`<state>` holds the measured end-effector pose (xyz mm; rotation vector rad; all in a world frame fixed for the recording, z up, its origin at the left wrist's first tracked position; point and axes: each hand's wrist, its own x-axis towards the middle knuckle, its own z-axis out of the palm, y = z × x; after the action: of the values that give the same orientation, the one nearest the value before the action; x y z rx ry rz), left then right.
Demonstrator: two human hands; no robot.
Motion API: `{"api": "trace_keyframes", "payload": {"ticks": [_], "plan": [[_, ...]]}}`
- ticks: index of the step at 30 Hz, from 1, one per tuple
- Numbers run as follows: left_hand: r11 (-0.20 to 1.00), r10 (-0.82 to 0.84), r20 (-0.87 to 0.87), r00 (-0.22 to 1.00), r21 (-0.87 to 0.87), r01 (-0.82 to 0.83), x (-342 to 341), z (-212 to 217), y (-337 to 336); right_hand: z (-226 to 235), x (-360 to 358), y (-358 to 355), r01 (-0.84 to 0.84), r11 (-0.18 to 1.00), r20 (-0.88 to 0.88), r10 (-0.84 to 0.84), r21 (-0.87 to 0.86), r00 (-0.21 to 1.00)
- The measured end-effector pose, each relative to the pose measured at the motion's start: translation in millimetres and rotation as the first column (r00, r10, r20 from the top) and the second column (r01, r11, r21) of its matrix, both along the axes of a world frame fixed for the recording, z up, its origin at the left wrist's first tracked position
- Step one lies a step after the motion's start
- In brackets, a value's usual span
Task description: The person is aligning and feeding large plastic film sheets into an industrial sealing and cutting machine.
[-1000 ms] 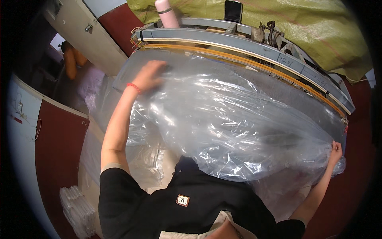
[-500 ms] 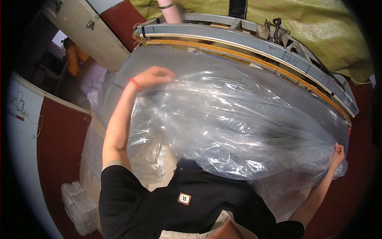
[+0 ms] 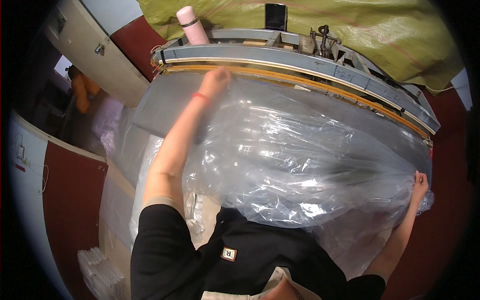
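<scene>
A large sheet of clear plastic film (image 3: 280, 165) spreads, wrinkled and shiny, across the bench in front of my body. My right hand (image 3: 421, 184) pinches its gathered edge at the far right, and folds fan out from there. At the film's far left edge is my left hand (image 3: 216, 80), a red band on its wrist. That hand is slightly blurred, its fingers closed on the film near the orange strip (image 3: 200, 68) of the long metal bar machine (image 3: 280, 54).
A pink bottle (image 3: 192, 27) and a dark phone (image 3: 275, 17) are behind the metal bar, by a yellow-green woven sheet (image 3: 380, 30). A metal clamp (image 3: 323, 42) sits on the frame. Folded plastic stacks (image 3: 100, 272) lie lower left; a door (image 3: 97, 37) stands at the upper left.
My left hand has moved right and away from me, up to the bar, drawing the film's edge with it. My right hand keeps its hold at the right. The view has shifted slightly.
</scene>
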<state>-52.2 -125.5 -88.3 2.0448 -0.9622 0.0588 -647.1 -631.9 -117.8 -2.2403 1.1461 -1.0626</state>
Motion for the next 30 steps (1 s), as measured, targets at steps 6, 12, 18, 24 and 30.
{"api": "trace_keyframes", "payload": {"ticks": [6,12,18,24,30], "plan": [[0.964,0.262,0.254,0.931,-0.027,-0.264,-29.8,-12.9,-22.9,-11.1,-53.8,-11.1,0.060,0.997,-0.013,-0.061,-0.047,0.998],[0.944,0.293,0.343,0.892,0.043,-0.326,-39.1,-14.1,-29.2,-16.9,-94.9,-3.4,0.079,0.997,-0.011,-0.079,-0.020,0.997],[0.938,0.255,0.295,0.921,0.155,-0.309,-39.7,-8.8,-29.4,-24.4,-103.4,-9.1,0.068,0.997,0.071,-0.071,0.036,0.995],[0.943,0.230,0.325,0.917,0.158,-0.293,-32.2,-13.4,-32.9,-8.1,-73.3,-26.9,0.177,0.984,0.068,-0.176,-0.012,0.982],[0.849,0.384,-0.120,0.915,-0.344,-0.401,-15.3,1.6,-23.6,4.9,20.7,-55.4,0.215,0.908,0.367,-0.350,0.361,0.862]]}}
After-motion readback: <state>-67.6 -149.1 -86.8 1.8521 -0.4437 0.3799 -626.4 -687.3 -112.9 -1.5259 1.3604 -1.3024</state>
